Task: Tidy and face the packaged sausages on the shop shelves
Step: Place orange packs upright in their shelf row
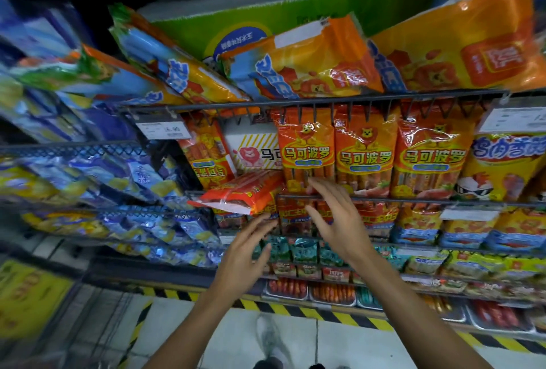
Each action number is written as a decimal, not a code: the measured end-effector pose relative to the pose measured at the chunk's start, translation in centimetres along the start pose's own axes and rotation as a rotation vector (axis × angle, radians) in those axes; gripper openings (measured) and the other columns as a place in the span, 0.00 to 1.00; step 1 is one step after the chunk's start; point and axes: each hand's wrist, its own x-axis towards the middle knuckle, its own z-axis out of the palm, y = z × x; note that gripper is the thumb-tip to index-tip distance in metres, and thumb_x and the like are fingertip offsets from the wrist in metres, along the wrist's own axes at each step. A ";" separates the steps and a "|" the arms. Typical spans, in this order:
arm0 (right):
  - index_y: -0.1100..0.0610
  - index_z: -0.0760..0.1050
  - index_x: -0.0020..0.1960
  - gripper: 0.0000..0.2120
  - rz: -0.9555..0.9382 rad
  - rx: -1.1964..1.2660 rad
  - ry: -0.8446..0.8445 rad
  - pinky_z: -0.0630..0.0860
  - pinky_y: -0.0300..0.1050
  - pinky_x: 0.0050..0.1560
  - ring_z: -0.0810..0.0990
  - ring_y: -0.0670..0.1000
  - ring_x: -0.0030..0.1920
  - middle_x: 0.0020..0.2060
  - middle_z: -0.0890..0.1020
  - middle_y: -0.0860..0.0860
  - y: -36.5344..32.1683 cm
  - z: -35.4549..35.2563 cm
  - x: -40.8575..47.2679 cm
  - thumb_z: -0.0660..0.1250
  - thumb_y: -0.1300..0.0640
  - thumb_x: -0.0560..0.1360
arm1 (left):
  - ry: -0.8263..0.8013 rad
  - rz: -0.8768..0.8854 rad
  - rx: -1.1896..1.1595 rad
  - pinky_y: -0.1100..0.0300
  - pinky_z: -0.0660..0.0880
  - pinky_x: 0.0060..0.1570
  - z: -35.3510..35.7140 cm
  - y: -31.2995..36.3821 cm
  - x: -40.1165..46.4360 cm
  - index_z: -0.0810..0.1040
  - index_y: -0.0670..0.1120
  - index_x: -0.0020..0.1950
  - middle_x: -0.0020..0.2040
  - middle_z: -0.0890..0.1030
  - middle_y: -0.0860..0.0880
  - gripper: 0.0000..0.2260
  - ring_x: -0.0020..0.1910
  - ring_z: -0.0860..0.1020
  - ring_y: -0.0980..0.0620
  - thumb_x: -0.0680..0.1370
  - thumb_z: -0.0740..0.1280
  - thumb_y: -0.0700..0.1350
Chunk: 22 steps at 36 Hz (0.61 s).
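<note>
the packaged sausages in question sit on the middle wire shelf, where one red-orange pack [240,193] has toppled onto its side and pokes out over the front rail [413,200], lying aslant instead of upright. the left hand [245,250] reaches up just beneath it with fingers spread and fairly straight, holding nothing; its fingertips are near the pack's lower edge, and whether they touch it i cannot tell. the right hand [336,215] is raised beside it, fingers also splayed and empty, its tips at the foot of the leftmost upright pack [305,150] in the row, at or very close to the wrapper.

that row of three matching orange packs stands faced and neat, the next one [365,153] pressed against the first. behind the fallen pack is a white carton [254,151] and another tilted pack [206,153]. a price tag [164,130] hangs from the shelf above, where large orange bags [304,58] lie in a loose heap.

the step in hand looks like righting the fallen pack. the next move probably calls for the left hand to take it from below and stand it up, label forward, in the gap left of the row, while the right hand steadies the neighbours so they do not tip.
</note>
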 end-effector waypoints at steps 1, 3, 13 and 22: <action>0.52 0.66 0.79 0.26 0.008 0.027 -0.033 0.55 0.35 0.77 0.64 0.44 0.77 0.75 0.69 0.44 -0.4 0.4 0.0 0.66 0.50 0.83 | 0.025 -0.054 -0.014 0.68 0.67 0.71 -0.6 -0.8 -0.8 0.69 0.62 0.76 0.76 0.64 0.67 0.21 0.75 0.62 0.68 0.84 0.65 0.47; 0.49 0.63 0.80 0.28 0.011 0.064 -0.093 0.52 0.31 0.76 0.58 0.36 0.77 0.75 0.66 0.39 -1.4 1.0 0.2 0.66 0.49 0.83 | 0.094 -0.179 -0.070 0.58 0.70 0.71 -1.8 -2.1 -1.8 0.70 0.63 0.73 0.72 0.70 0.64 0.20 0.71 0.66 0.68 0.83 0.67 0.47; 0.47 0.58 0.82 0.34 0.016 0.069 -0.233 0.48 0.24 0.73 0.52 0.31 0.75 0.75 0.60 0.37 -5.9 3.8 2.6 0.70 0.48 0.80 | 0.298 -0.380 -0.432 0.54 0.76 0.60 -7.8 -2.3 0.1 0.70 0.57 0.73 0.59 0.79 0.59 0.21 0.57 0.77 0.65 0.82 0.70 0.42; 0.51 0.71 0.76 0.36 0.022 -0.056 -0.152 0.67 0.51 0.75 0.67 0.45 0.74 0.72 0.73 0.46 -7.6 5.7 4.5 0.75 0.68 0.70 | 0.170 -0.057 -0.513 0.65 0.73 0.65 -9.8 -5.5 4.4 0.76 0.57 0.70 0.69 0.77 0.55 0.31 0.68 0.75 0.62 0.74 0.74 0.30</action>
